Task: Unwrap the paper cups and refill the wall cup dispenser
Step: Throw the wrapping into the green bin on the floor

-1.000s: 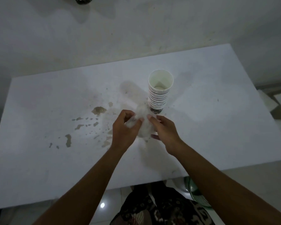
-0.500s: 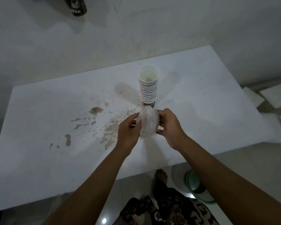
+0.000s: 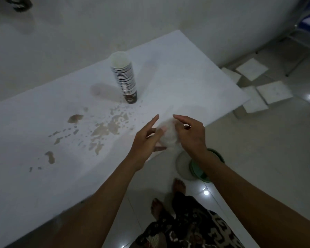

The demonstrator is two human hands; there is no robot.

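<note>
Legible text: none.
Bottom cup of paper cup stack (image 3: 123, 76): dark printed band, too blurred to read.
Dark object on wall (image 3: 19, 2), top left: cut off by the frame edge, no lettering readable.
Floor sheets (image 3: 251, 68): faint marks, unreadable.

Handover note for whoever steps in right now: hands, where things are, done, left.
Left hand: fingers spread, pressing one side of the balled plastic wrapper.
Right hand: cupped against the wrapper's other side; wrapper squeezed between both, above the table's near edge.
Cup stack: unwrapped, upright on the white table, beyond the brown spill.
Done: cups out of wrapper.
Left: drop the wrapper (a green bin stands on the floor below), load the stack into the wall dispenser. A dark item at the top left may be it; unclear.
</note>
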